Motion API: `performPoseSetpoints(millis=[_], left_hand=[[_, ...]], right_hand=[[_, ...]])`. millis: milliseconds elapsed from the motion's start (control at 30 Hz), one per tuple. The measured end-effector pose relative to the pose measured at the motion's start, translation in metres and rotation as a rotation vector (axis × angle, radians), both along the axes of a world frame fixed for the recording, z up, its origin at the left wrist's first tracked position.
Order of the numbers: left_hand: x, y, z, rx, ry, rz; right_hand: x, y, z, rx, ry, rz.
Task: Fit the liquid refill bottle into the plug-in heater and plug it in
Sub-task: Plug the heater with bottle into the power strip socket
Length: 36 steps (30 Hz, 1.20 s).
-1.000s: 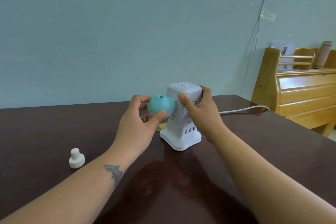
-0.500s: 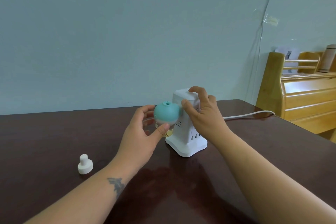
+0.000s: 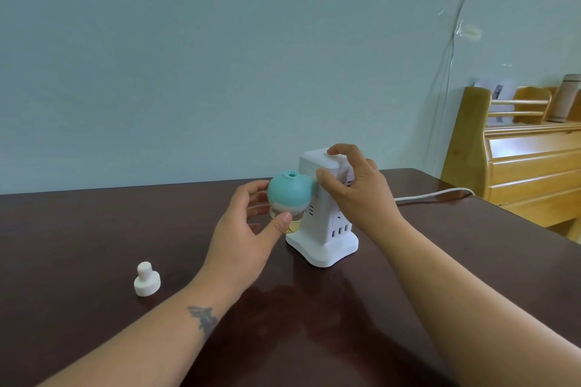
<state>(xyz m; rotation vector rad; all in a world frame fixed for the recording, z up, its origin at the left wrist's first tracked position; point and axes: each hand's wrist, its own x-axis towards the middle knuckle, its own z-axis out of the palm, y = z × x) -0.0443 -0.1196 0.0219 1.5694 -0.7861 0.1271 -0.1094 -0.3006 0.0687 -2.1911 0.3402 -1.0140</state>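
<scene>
No legible writing on heater (image 3: pixel 288 193)

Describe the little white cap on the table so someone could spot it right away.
On the dark brown table, look left of the left hand, away from the white power tower. The cap stands alone there: small, white, a narrow stub on a wider round base, touching nothing.

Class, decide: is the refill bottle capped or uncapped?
Uncapped: the bottle sits under the teal heater, while the white cap lies apart on the table.
</scene>
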Motion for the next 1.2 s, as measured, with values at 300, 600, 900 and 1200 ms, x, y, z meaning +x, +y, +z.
performPoseSetpoints(millis=[300, 600, 900, 1200], left_hand=[[-0.011, -0.003, 0.003, -0.009, -0.024, -0.064], [-0.016, -0.006, 0.003, 0.004, -0.017, -0.132], [-0.017, -0.006, 0.003, 0.031, -0.026, -0.144], [-0.016, -0.005, 0.002, 0.039, -0.029, -0.147]], right_hand=[[-0.009, -0.014, 0.004, 0.029, 0.002, 0.065], [-0.014, -0.027, 0.009, 0.023, 0.032, 0.096], [-0.016, -0.028, 0.008, 0.043, 0.005, 0.125], [-0.016, -0.029, 0.007, 0.040, 0.019, 0.133]])
